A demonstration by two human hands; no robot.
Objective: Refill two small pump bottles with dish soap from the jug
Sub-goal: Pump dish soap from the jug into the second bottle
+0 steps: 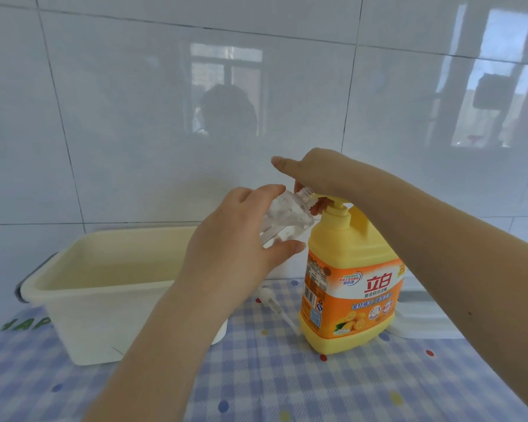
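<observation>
A yellow dish soap jug (349, 278) with an orange label stands upright on the checked cloth. My right hand (314, 175) rests palm down on its yellow pump head (421, 198). My left hand (235, 239) grips a small clear bottle (282, 216), tilted, with its open threaded neck right at the pump's nozzle. A loose white pump top (275, 306) with its tube lies on the cloth just left of the jug's base. No second small bottle shows.
A cream plastic tub (104, 287) sits at the left against the tiled wall (165, 117), partly behind my left forearm. A white lidded container (421, 318) sits behind the jug at the right. The blue checked tablecloth (287, 376) covers the near surface.
</observation>
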